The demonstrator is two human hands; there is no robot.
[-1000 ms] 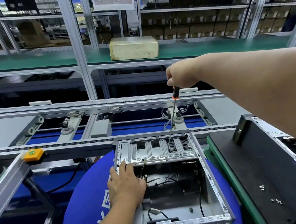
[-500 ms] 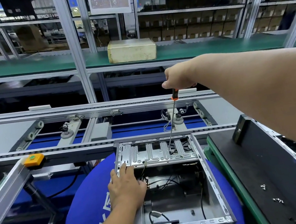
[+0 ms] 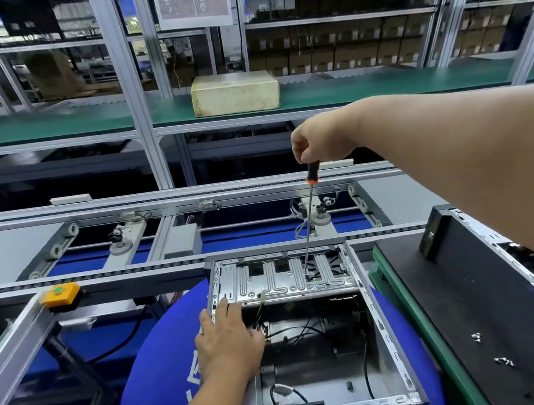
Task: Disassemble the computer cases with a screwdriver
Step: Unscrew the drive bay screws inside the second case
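An open grey metal computer case [image 3: 387, 330] lies on a round blue mat [image 3: 147, 386] in front of me, black cables loose inside it. A ribbed metal drive bracket [image 3: 270, 283] spans its far end. My right hand [image 3: 322, 140] grips the black-and-orange handle of a long screwdriver [image 3: 308, 220], held nearly upright with its tip down on the right part of the bracket. My left hand [image 3: 227, 340] rests on the case's left wall, fingers reaching the bracket's near left corner.
A black case panel [image 3: 474, 303] lies on a green-edged surface at right with loose screws [image 3: 488, 349] on it; another case [image 3: 508, 253] sits further right. A conveyor [image 3: 167, 196] runs behind. A yellow button box [image 3: 61, 293] is at left, a cardboard box [image 3: 235, 92] on the green shelf.
The view shifted slightly. Both hands stay in place, the screwdriver tip still on the bracket.
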